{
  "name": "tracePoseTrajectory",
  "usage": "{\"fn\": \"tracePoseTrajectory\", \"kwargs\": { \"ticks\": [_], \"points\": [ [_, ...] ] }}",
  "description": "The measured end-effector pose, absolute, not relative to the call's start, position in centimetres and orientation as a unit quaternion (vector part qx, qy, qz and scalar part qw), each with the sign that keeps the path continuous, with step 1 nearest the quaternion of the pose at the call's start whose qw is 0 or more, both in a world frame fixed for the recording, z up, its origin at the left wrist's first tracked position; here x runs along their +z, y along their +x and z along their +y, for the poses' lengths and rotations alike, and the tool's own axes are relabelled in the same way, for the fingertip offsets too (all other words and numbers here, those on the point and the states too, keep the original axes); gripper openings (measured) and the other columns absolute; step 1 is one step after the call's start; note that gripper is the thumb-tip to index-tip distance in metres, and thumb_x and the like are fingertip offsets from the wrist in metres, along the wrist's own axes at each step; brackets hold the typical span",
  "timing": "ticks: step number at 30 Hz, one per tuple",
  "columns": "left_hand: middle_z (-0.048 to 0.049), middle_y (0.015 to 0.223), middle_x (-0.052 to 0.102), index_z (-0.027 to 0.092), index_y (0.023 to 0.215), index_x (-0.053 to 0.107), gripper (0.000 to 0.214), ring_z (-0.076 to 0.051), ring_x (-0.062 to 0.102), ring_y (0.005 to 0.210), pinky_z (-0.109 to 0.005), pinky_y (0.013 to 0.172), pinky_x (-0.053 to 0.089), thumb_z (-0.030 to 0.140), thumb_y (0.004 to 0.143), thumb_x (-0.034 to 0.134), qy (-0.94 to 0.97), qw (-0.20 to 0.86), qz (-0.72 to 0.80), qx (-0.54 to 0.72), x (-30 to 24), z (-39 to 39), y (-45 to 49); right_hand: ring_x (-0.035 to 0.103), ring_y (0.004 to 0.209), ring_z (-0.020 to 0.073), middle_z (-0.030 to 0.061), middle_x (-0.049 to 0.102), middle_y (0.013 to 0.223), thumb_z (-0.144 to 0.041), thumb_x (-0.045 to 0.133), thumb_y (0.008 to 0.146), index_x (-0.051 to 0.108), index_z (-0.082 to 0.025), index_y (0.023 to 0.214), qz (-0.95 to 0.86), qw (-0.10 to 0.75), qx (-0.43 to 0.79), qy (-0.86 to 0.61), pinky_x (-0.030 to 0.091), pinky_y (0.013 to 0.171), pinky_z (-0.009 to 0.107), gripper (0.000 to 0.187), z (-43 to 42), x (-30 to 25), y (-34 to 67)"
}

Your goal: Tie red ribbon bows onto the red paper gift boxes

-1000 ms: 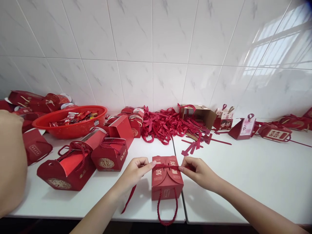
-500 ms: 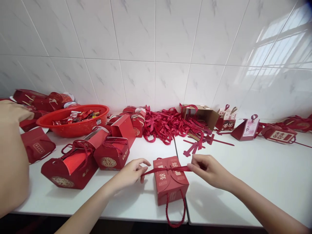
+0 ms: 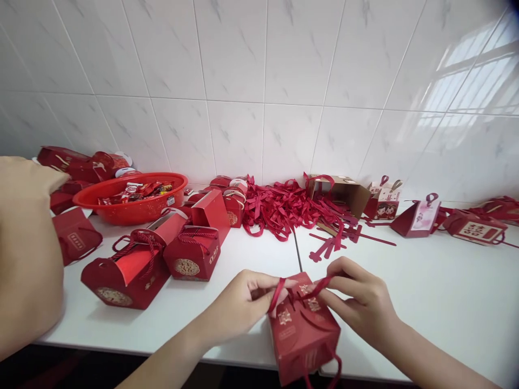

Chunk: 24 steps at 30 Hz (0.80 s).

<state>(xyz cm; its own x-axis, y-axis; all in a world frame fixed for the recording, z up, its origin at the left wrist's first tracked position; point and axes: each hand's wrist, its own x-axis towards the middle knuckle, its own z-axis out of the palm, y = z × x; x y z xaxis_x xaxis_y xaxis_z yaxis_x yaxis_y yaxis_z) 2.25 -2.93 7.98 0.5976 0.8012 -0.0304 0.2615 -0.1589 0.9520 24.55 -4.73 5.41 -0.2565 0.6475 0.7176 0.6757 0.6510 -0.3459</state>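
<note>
A red gift box (image 3: 306, 337) with pale gold characters lies at the table's front edge, a twisted cord handle hanging off its near side. Across its top runs a dark red ribbon (image 3: 276, 295), crossed at the middle. My left hand (image 3: 243, 305) pinches the ribbon's left part, which bends into a loop by the fingertips. On the other side, my right hand (image 3: 359, 302) grips the ribbon's right part between thumb and fingers, close over the lid. The fingers partly hide the crossing point.
A red plastic basket (image 3: 132, 208) of wrapped sweets stands at back left. Red boxes (image 3: 127, 273) with cord handles sit before it. A ribbon heap (image 3: 279, 208) spills near an open cardboard box (image 3: 344, 194). Beige cloth on a person (image 3: 28, 254) fills the left edge.
Both hands have come closer together over the lid. The ribbon, earlier stretched straight out sideways, now bends into a loop at the left. The box sits nearer and slightly turned.
</note>
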Motion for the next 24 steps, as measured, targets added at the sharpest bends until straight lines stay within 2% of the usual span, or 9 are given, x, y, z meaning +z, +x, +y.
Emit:
{"fn": "tracePoseTrajectory", "kwargs": {
  "ticks": [3,7,11,16,20,24],
  "points": [
    [-0.0024,0.073,0.054,0.017,0.080,0.071,0.033,-0.012,0.044,0.063,-0.022,0.056,0.037,0.033,0.090,0.044,0.768,0.412,0.396,0.288,7.8,-3.4,2.9,0.051,0.054,0.0132,0.0051,0.057,0.068,-0.025,0.061,0.082,0.074,-0.022,0.067,-0.758,0.469,0.126,-0.436,0.041,0.044,0.024,0.020,-4.8,5.7,24.1],
    [-0.0029,0.077,0.052,0.018,0.072,0.064,0.024,-0.013,0.049,0.066,-0.021,0.056,0.040,0.015,0.084,0.043,0.814,0.285,0.401,0.310,7.1,-3.2,3.8,0.052,0.057,0.0138,0.0047,0.057,0.069,-0.032,0.066,0.077,0.074,-0.022,0.063,-0.702,0.458,0.278,-0.469,0.043,0.047,0.025,0.019,-4.3,5.3,23.8],
    [-0.0038,0.086,0.053,0.019,0.069,0.059,0.024,-0.013,0.053,0.067,-0.022,0.057,0.043,0.007,0.080,0.041,0.832,0.200,0.403,0.325,5.9,-2.8,4.7,0.053,0.061,0.0148,0.0040,0.057,0.071,-0.030,0.067,0.076,0.075,-0.022,0.064,-0.698,0.437,0.300,-0.482,0.046,0.055,0.027,0.016,-3.7,4.8,23.1],
    [-0.0045,0.097,0.055,0.021,0.081,0.062,0.025,-0.014,0.058,0.073,-0.024,0.060,0.046,0.005,0.080,0.042,0.831,0.143,0.423,0.331,5.0,-2.6,5.2,0.055,0.067,0.0157,0.0038,0.058,0.073,-0.024,0.066,0.075,0.072,-0.021,0.061,-0.707,0.396,0.313,-0.495,0.045,0.062,0.028,0.017,-3.2,5.6,21.6],
    [-0.0057,0.099,0.053,0.020,0.085,0.062,0.026,-0.017,0.059,0.077,-0.026,0.062,0.048,0.005,0.080,0.042,0.825,0.121,0.449,0.322,4.6,-2.5,5.1,0.052,0.068,0.0150,0.0013,0.054,0.069,-0.019,0.063,0.073,0.066,-0.019,0.056,-0.701,0.367,0.336,-0.511,0.042,0.062,0.026,0.017,-2.9,6.3,21.0],
    [-0.0071,0.099,0.051,0.019,0.086,0.062,0.028,-0.018,0.059,0.082,-0.028,0.069,0.050,0.004,0.084,0.038,0.822,0.140,0.436,0.339,4.6,-2.3,4.8,0.048,0.064,0.0120,-0.0008,0.050,0.070,-0.017,0.059,0.071,0.058,-0.018,0.056,-0.693,0.378,0.356,-0.499,0.040,0.059,0.025,0.015,-2.3,6.1,21.2]
  ]
}}
